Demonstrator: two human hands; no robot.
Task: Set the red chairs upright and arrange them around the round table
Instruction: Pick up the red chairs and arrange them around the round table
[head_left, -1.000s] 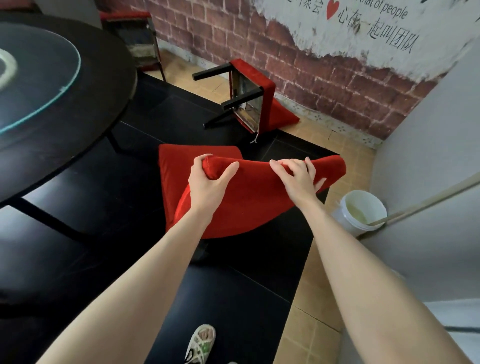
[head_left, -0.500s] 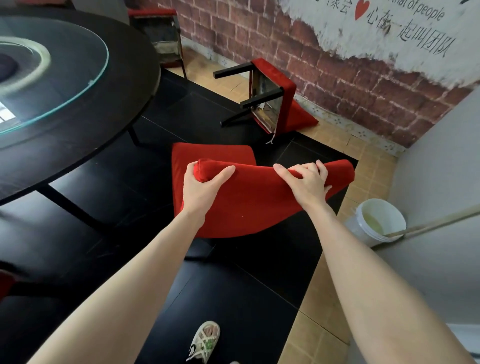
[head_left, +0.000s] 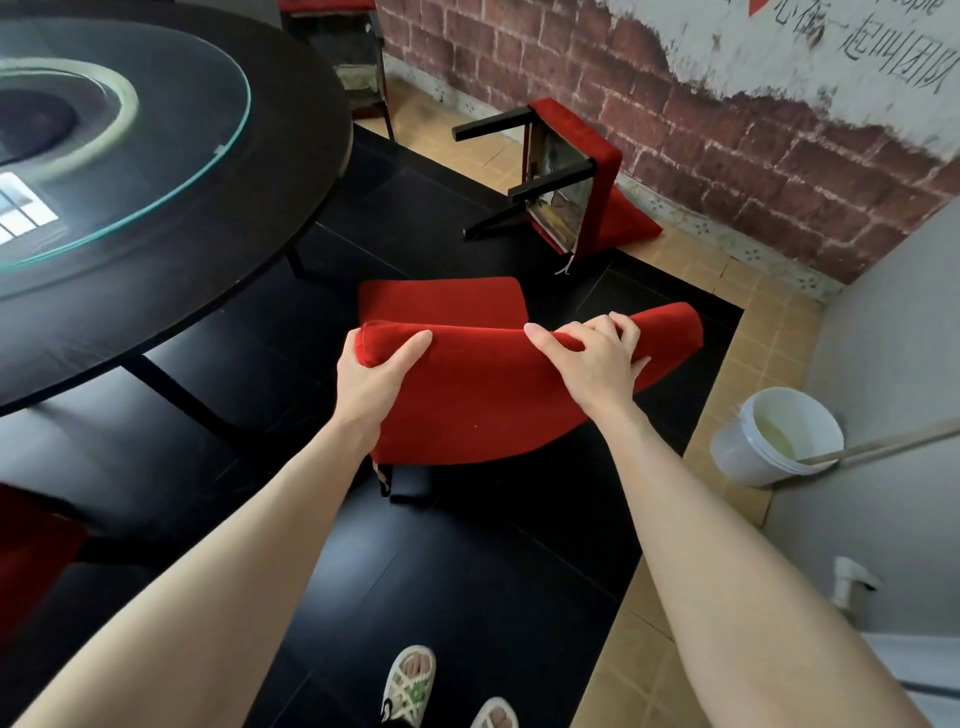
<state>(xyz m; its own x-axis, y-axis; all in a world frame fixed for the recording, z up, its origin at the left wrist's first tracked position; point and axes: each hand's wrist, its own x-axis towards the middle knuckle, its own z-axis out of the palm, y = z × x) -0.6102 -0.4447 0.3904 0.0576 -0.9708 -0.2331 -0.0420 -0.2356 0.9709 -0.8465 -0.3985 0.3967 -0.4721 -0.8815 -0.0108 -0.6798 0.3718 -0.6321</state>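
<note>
The left grip (head_left: 371, 376) wraps the left end of the backrest's top edge, thumb on the near face and fingers curled over the far side. The right grip (head_left: 592, 364) pinches the same edge nearer the right end, fingers bent over the top. The chair (head_left: 483, 410) they hold stands upright on the black floor (head_left: 467, 597), its seat pointing away from the person, near the rim of the round worktop (head_left: 270, 218) but apart from it. A glass disc (head_left: 171, 135) lies on the worktop.

A second chair (head_left: 600, 171) lies tipped on its side by the brick wall (head_left: 727, 130), black legs sticking out towards the worktop. A third chair (head_left: 332, 31) sits beyond the worktop, possibly upright, though it is cropped. At the right, a white bucket (head_left: 748, 457) holds a stick (head_left: 883, 444).
</note>
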